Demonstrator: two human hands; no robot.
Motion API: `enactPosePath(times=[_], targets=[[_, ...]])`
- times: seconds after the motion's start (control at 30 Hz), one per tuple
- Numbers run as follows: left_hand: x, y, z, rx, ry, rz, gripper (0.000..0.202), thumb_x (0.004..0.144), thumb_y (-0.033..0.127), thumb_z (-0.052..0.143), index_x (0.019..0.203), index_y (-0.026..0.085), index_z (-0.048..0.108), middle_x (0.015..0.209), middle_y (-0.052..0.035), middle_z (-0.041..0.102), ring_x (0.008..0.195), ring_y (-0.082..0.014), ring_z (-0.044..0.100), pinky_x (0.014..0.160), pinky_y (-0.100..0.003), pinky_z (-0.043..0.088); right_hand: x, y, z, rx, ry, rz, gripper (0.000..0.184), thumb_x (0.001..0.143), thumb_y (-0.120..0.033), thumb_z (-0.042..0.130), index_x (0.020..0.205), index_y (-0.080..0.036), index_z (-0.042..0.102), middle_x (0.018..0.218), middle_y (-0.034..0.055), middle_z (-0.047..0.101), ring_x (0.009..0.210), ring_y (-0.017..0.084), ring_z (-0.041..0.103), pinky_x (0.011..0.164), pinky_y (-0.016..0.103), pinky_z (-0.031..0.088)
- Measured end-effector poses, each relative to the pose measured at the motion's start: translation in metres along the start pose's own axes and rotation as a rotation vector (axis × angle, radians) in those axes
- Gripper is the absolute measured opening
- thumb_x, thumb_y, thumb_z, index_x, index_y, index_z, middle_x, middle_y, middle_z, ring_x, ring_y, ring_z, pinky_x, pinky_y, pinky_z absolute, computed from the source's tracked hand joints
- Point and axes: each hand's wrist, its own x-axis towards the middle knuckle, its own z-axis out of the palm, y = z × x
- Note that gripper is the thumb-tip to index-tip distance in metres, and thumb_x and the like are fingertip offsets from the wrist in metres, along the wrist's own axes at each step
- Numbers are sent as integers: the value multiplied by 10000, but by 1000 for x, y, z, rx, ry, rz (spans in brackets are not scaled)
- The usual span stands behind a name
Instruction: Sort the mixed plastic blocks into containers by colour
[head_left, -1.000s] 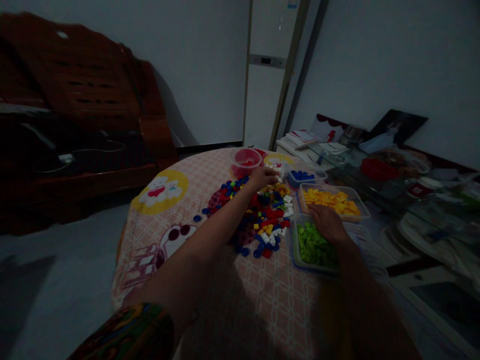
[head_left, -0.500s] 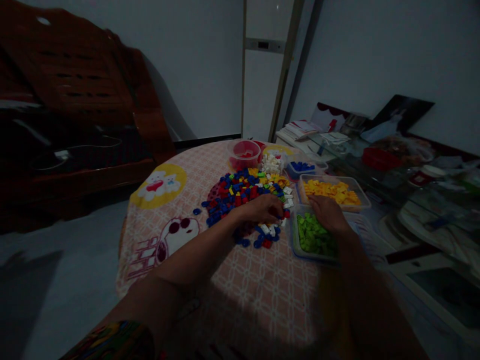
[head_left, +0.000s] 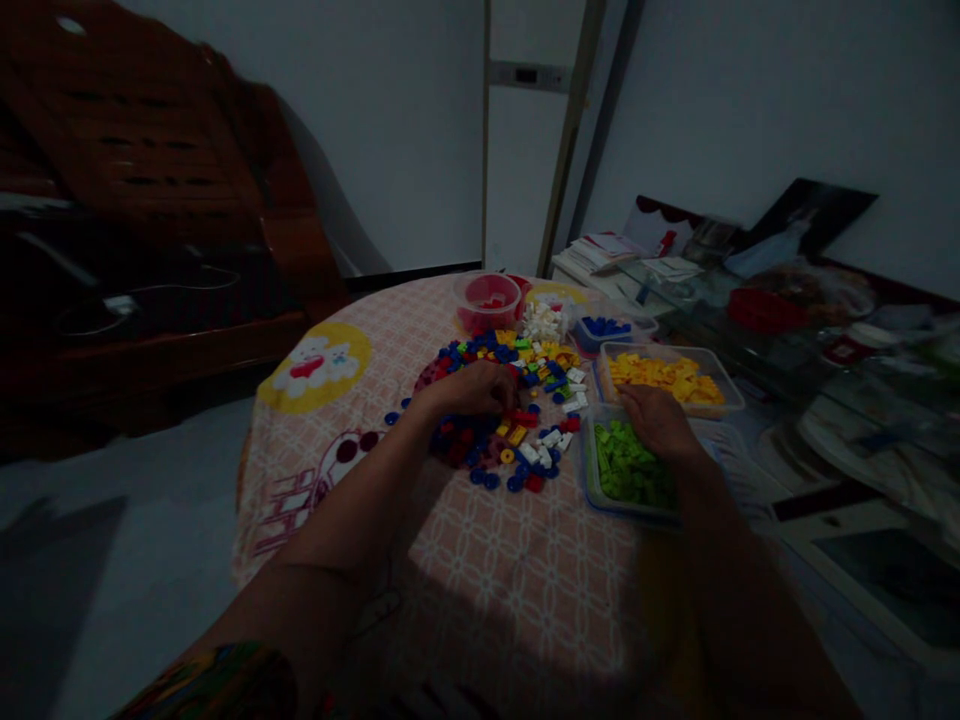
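Observation:
My left hand point(head_left: 480, 388) reaches over the mixed pile of plastic building bricks point(head_left: 504, 348), its fingers curled down among the pieces. Whatever lies between those fingertips is hidden. Red, yellow and white bricks lie just right of it, including a yellow brick point(head_left: 517, 435) and a round yellow piece point(head_left: 507, 456). My right hand point(head_left: 656, 418) is over the rims between the tub of green bricks point(head_left: 589, 470) and the tub of yellow bricks point(head_left: 731, 385). Its fingers are bent and close together, and I cannot see what they hold.
Behind the pile stand a round tub with red bricks point(head_left: 459, 300), a heap of white bricks point(head_left: 544, 322) and a tub of blue bricks point(head_left: 645, 328). A patterned cloth point(head_left: 510, 580) covers the round table. A cluttered glass table point(head_left: 795, 375) is at right, a wooden bench point(head_left: 172, 330) at left.
My left hand has moved left and slightly away across the pile, uncovering yellow, red and white bricks at the right. My right hand has stayed nearly in place over the tub rims.

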Motion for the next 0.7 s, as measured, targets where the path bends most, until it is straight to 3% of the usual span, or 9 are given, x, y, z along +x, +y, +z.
enactPosePath(times=[0.2, 0.43, 0.57, 0.7], targets=[[-2, 12, -4, 15, 123, -93, 200, 710, 35, 654, 784, 173, 778, 827, -12, 745, 778, -143, 655, 723, -207, 432, -1, 1, 1, 2, 14, -4, 426, 1013, -242, 351, 1186, -135, 725, 1177, 148, 747, 1094, 263, 677, 987, 355, 478], [8, 45, 25, -48, -146, -3, 89, 730, 95, 710, 775, 170, 726, 712, 13, 685, 649, -124, 601, 600, -219, 365, -1, 0, -2, 5, -5, -6, 424, 1004, -229, 357, 1182, -143, 732, 1181, 153, 746, 1088, 279, 685, 980, 381, 489], [13, 53, 42, 49, -162, -1, 188, 649, 42, 735, 768, 174, 673, 686, 25, 636, 607, -126, 543, 561, -247, 323, -1, 1, -1, 5, 9, -7, 422, 1009, -229, 358, 1185, -145, 732, 1178, 156, 744, 1091, 283, 682, 988, 395, 489], [14, 47, 42, 51, -153, -24, 116, 716, 69, 708, 772, 169, 690, 692, 11, 647, 620, -130, 544, 588, -244, 338, -1, 1, 0, 6, -1, -6, 428, 1019, -237, 345, 1188, -148, 729, 1177, 161, 741, 1089, 282, 680, 995, 395, 485]])
